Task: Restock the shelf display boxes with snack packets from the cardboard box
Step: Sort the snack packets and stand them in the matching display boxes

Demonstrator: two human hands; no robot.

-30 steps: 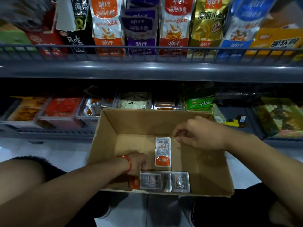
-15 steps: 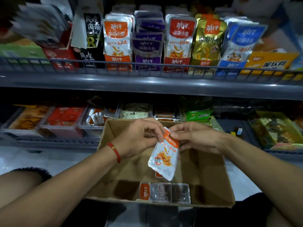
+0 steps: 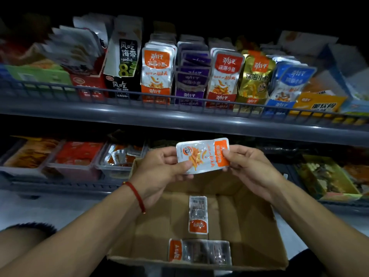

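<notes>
Head camera, close, facing forward-down at shelf (image 3: 179, 120), cardboard box (image 3: 249, 226).

Dim, dark-cornered wide-angle view; upper shelf (image 3: 179, 120) bowed, its left packets blurred.

Dim light; grey metal shelving (image 3: 179, 121); pale floor (image 3: 40, 208).
</notes>
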